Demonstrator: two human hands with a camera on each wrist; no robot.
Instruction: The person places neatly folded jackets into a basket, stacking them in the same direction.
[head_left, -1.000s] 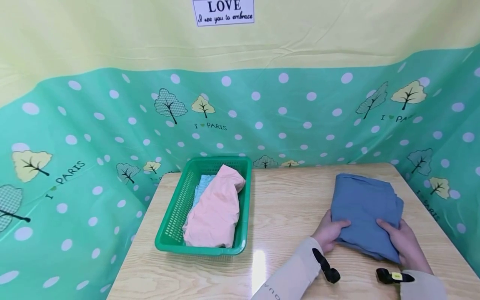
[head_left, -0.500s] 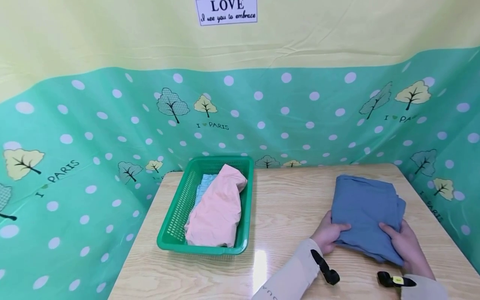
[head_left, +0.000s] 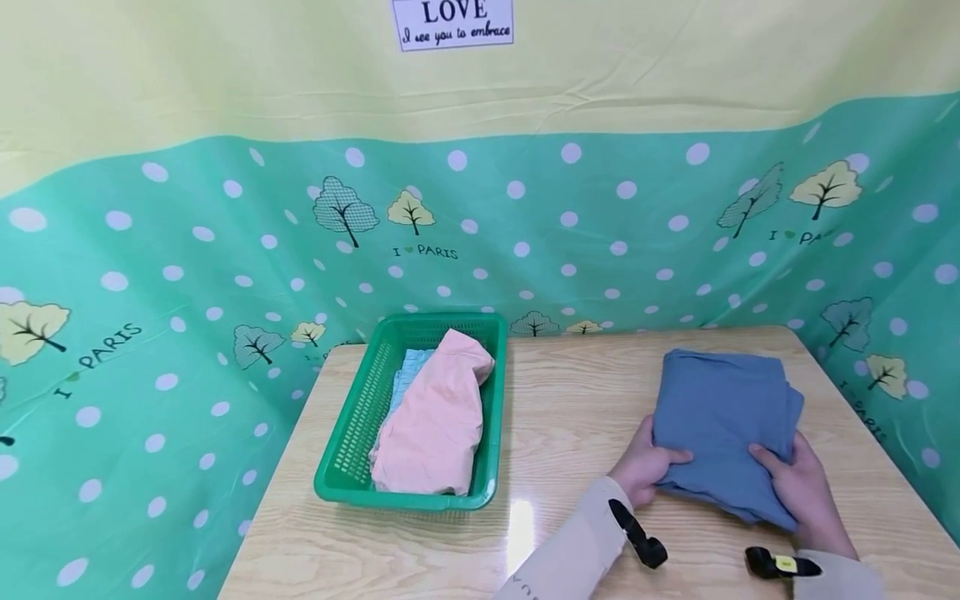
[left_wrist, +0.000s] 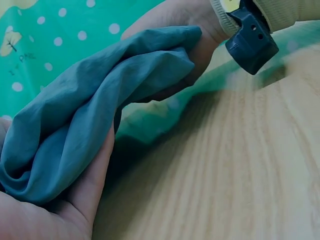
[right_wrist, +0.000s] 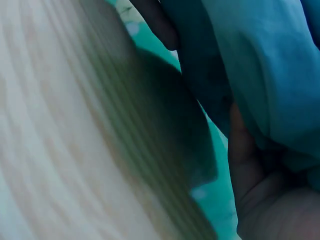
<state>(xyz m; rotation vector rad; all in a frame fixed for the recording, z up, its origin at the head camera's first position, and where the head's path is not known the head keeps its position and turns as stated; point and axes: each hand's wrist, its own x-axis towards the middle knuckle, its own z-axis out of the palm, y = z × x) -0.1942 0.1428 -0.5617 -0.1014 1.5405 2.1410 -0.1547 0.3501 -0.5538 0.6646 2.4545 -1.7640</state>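
Note:
A folded blue garment (head_left: 723,429) is held by both hands at the right part of the table. My left hand (head_left: 647,465) grips its left edge, thumb on top and fingers underneath. On the right edge, near the front corner, my right hand (head_left: 806,492) has the same kind of grip. In the left wrist view the garment (left_wrist: 95,110) shows several thick layers, raised over the tabletop with a shadow below. The right wrist view shows the garment (right_wrist: 270,65) close up, with fingers hidden behind the cloth.
A green plastic basket (head_left: 339,450) stands on the left of the wooden table (head_left: 577,400). Inside lie a pink garment (head_left: 435,417) and a light blue cloth (head_left: 408,371). A dotted green curtain (head_left: 570,242) encloses the back and sides.
Both hands have shifted slightly to the left with the blue garment, keeping their grip. The basket and its contents stay where they were.

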